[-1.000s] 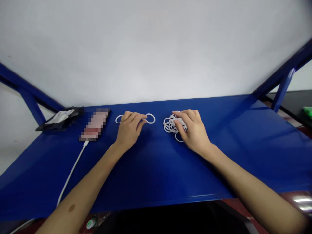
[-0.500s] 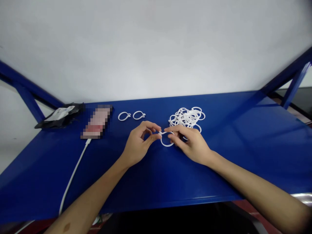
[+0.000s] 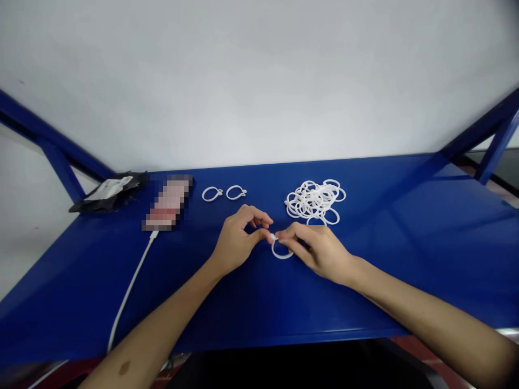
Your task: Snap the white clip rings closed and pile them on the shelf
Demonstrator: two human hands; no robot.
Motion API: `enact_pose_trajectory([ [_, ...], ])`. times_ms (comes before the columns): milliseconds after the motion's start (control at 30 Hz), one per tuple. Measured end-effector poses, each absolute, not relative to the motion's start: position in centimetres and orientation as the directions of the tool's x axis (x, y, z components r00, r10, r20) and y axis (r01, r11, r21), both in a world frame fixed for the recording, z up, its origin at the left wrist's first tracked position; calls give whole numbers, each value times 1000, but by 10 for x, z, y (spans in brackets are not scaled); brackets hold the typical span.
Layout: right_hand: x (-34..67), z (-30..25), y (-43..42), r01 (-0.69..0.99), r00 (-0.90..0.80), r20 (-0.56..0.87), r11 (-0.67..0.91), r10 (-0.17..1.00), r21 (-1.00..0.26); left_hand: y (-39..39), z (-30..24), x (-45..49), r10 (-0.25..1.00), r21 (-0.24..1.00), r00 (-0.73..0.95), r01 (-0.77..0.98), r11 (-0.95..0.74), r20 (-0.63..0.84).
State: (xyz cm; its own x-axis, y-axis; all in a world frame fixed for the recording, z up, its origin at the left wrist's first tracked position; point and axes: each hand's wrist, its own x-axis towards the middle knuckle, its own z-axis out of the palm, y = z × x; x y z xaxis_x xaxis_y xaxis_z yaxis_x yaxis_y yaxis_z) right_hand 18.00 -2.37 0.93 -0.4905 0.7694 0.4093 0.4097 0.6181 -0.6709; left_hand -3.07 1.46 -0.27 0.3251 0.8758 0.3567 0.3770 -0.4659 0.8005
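Observation:
Both hands meet over the middle of a blue table [image 3: 405, 259], pinching one white plastic ring [image 3: 280, 253] between them. My left hand [image 3: 239, 237] grips the ring's left end with thumb and forefinger. My right hand [image 3: 316, 246] holds its right side with closed fingers. Just beyond my right hand lies a pile of several white rings [image 3: 315, 200]. Two separate white rings [image 3: 224, 193] lie side by side on the table, beyond my left hand.
A phone [image 3: 168, 208] lies at the back left with a white cable [image 3: 130, 289] running to the front edge. A black pouch [image 3: 109, 192] sits at the far left corner. Blue frame struts [image 3: 492, 138] rise at both sides against a white wall.
One second ago my left hand rested on the two rings and my right on the pile. Both hands have since drawn back toward me, holding one ring together.

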Motion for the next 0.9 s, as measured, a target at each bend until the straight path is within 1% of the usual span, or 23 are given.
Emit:
enact_pose_trajectory([
  [67, 182, 9, -18, 488, -448, 415, 606, 792, -628, 22, -3, -34, 859, 709, 332, 488, -510, 389],
  [133, 186, 9, -11, 580, -352, 462, 577, 814, -574, 31, -5, -41, 851, 571, 295, 640, -514, 435],
  [200, 195, 10, -2, 680, -230, 514, 514, 826, -522, 41, -10, -49, 849, 408, 239, 795, -450, 471],
  [233, 200, 11, 2, 723, -175, 538, 478, 825, -499, 46, -13, -53, 850, 332, 240, 844, -421, 469],
  [267, 205, 11, 7, 758, -128, 558, 444, 820, -478, 50, -17, -57, 852, 272, 248, 875, -401, 460],
  [300, 211, 11, 11, 785, -103, 584, 427, 805, -450, 54, -20, -60, 861, 237, 264, 889, -392, 435],
  [367, 220, 10, 19, 832, -92, 634, 409, 768, -375, 60, -24, -63, 864, 206, 314, 885, -417, 394],
  [433, 227, 8, 26, 869, -97, 663, 388, 742, -307, 64, -27, -64, 854, 208, 356, 866, -454, 379],
  [500, 231, 6, 30, 893, -96, 666, 359, 740, -270, 66, -27, -64, 839, 218, 385, 846, -487, 384],
  [600, 231, 5, 30, 909, -89, 675, 336, 733, -245, 65, -26, -64, 825, 236, 417, 819, -523, 382],
  [700, 224, 9, 24, 900, -111, 700, 370, 706, -231, 61, -22, -63, 826, 289, 424, 793, -537, 372],
  [733, 221, 11, 20, 888, -127, 702, 396, 700, -234, 58, -20, -62, 827, 326, 418, 776, -540, 375],
  [800, 212, 14, 11, 845, -183, 696, 473, 695, -250, 50, -13, -57, 840, 443, 384, 722, -531, 383],
  [833, 207, 16, 7, 811, -220, 685, 520, 695, -267, 45, -9, -54, 854, 524, 352, 679, -514, 383],
  [900, 197, 17, -3, 723, -306, 646, 612, 699, -320, 34, 0, -47, 906, 694, 272, 582, -423, 324],
])
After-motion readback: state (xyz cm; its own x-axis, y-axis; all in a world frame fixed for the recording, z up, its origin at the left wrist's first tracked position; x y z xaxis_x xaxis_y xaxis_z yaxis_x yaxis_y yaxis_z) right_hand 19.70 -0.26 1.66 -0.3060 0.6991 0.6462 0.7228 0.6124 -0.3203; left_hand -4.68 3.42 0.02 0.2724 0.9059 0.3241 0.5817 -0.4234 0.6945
